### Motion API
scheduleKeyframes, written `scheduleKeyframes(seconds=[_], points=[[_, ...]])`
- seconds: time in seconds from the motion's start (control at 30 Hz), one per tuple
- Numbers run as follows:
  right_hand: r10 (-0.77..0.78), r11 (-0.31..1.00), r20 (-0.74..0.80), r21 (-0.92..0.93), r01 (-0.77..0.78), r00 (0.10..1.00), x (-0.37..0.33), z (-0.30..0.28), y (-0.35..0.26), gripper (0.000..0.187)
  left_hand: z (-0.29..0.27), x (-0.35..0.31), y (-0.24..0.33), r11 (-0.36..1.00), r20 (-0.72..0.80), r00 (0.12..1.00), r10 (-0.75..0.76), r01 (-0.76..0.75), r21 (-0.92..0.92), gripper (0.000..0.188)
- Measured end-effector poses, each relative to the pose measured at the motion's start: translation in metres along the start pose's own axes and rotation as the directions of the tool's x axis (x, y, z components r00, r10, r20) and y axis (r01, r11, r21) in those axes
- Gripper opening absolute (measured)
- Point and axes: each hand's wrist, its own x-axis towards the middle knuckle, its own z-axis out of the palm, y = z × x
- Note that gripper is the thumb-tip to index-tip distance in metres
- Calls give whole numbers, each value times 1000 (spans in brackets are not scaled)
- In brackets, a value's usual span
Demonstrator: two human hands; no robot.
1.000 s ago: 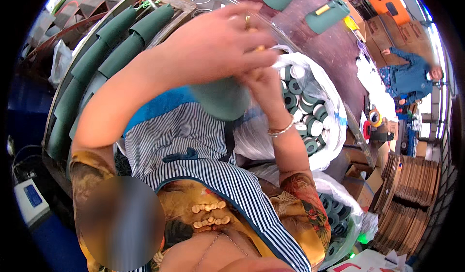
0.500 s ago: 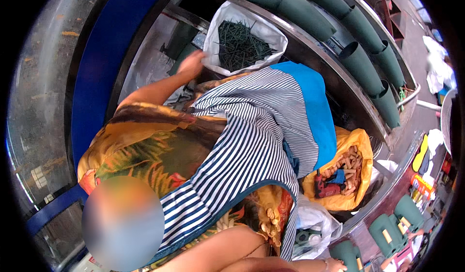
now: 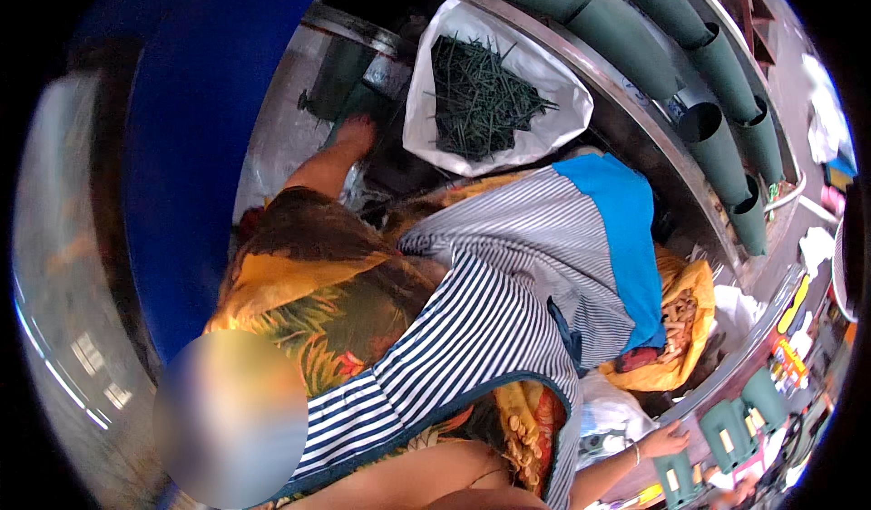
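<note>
My left hand (image 3: 356, 135) reaches to the upper left, beside a dark green tube-like piece (image 3: 340, 79) and left of the white sack. Its fingers are dark and blurred, and I cannot tell whether they grip the piece. At the lower right my right hand (image 3: 667, 441), with a bracelet at the wrist, is stretched out with its fingers apart. It is just above a green roll (image 3: 676, 478) with pale labels on it. Nothing shows in this hand. A blue-and-white striped apron (image 3: 463, 328) covers my body between the two arms.
The white sack (image 3: 553, 129) holds many thin dark green strips (image 3: 481, 97). Large green tubes (image 3: 626, 52) lie in rows behind a metal rail (image 3: 567, 56). A yellow bag (image 3: 699, 328) contains brown stubby pieces. More green rolls (image 3: 726, 433) stand at the lower right, near a blue panel-free tabletop edge (image 3: 726, 365).
My left hand has moved down from the white sack's edge toward the dark green piece. My right hand has come up and right, farther into view. The whole view has shifted.
</note>
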Motion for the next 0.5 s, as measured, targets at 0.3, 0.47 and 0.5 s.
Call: scheduleKeyframes(seconds=[0.3, 0.47, 0.5], points=[[-352, 913, 105, 258, 316, 930, 113, -79, -76, 35, 13, -8, 83, 923, -122, 968, 219, -165, 347, 32], [-575, 775, 76, 368, 513, 814, 136, -97, -187, 32, 66, -136, 77, 998, 7, 1000, -27, 26, 54, 25], [-682, 691, 14, 342, 637, 731, 140, -92, -207, 32, 83, -156, 47, 984, -34, 984, -175, 174, -41, 23]])
